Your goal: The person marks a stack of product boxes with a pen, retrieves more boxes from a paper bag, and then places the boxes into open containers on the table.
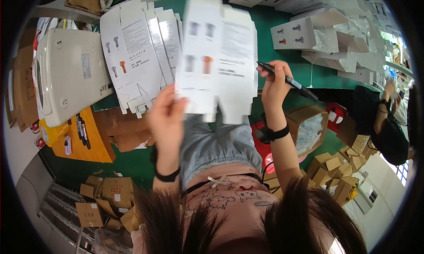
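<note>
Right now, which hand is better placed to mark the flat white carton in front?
Probably the right hand: it holds the black marker, its narrow end pointing toward the flat white carton. The left hand grips the carton's lower left edge, likely better suited to steadying it.

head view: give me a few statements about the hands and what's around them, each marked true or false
1. The left hand holds a flat white carton. True.
2. The held carton is plain, with no pictures. False: it has product pictures on it, one of them orange.
3. The right hand holds a marker. True.
4. That marker is bright yellow. False: it is mainly black.
5. An open brown box with clear plastic inside stands to the person's right. True.
</note>
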The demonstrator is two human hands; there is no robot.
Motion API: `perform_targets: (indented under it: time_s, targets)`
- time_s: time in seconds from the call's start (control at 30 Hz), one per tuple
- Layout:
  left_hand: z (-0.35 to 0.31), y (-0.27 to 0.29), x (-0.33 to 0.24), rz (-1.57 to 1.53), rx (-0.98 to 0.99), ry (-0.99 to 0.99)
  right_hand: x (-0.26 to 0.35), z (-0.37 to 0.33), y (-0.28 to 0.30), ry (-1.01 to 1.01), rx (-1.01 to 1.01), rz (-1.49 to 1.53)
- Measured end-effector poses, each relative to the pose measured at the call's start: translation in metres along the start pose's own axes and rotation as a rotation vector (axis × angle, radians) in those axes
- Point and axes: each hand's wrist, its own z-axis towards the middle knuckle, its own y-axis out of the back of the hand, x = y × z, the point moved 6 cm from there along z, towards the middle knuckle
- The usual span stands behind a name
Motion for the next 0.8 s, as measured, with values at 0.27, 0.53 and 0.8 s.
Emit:
perform_targets:
  time_s: [0.27, 0.53, 0.8]
  targets:
    - [-0.007, 0.037, -0.073, 1.415, -0.612, -0.681, -0.027, 0.029, -0.025, -0.122, 0.175, -0.309]
    - [-0.007, -0.062, 0.030, 0.622, 0.331, -0.292, -0.055, 0.032, -0.038, -0.085, 0.254, -0.603]
    - [-0.001, -0.078, 0.064, 0.637, 0.316, -0.265, -0.055, 0.033, -0.045, -0.017, 0.289, -0.814]
